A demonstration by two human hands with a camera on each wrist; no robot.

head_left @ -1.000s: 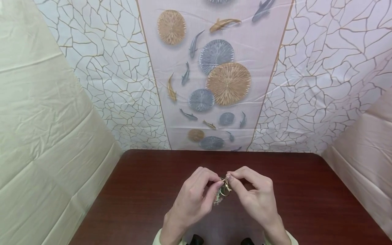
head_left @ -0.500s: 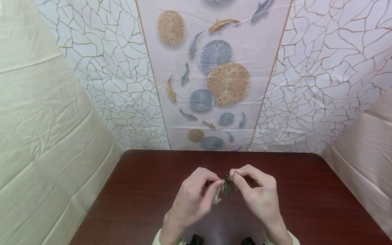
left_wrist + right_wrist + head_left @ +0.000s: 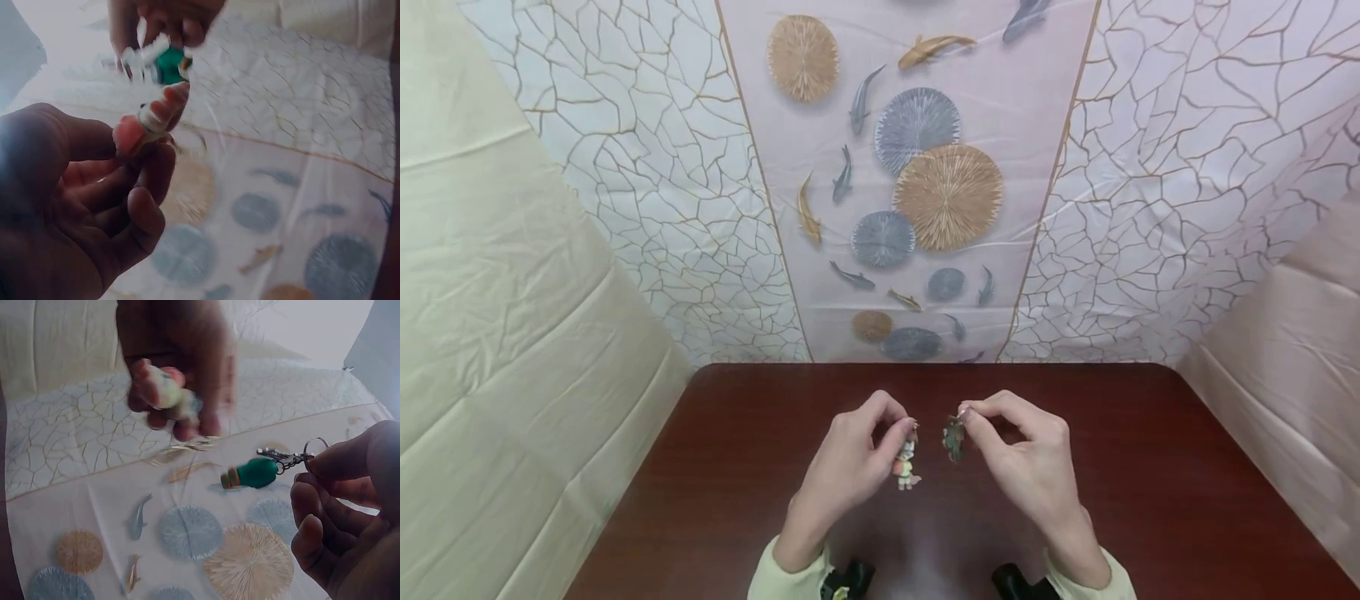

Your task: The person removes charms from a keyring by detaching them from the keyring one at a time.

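Observation:
In the head view my left hand pinches the top of a small figurine keychain, which hangs below the fingertips. The figurine is whitish with pink-orange parts; its gold-coloured metal ring shows blurred in the right wrist view. To the right, my right hand pinches a second keychain between thumb and forefinger. Seen from the right wrist, that one has a metal ring at the fingertips, a short chain and a green bottle-shaped charm. The two keychains hang apart, above the table.
A dark red-brown table lies under both hands. Behind it hangs a patterned cloth with fish and round shapes. Pale cloth borders the left side, and more cloth the right. Black wrist devices show near the sleeves.
The two keychains, together between the fingertips a second ago, are now separate. My left hand has moved left and slightly down with the figurine; the right hand has stayed nearly in place.

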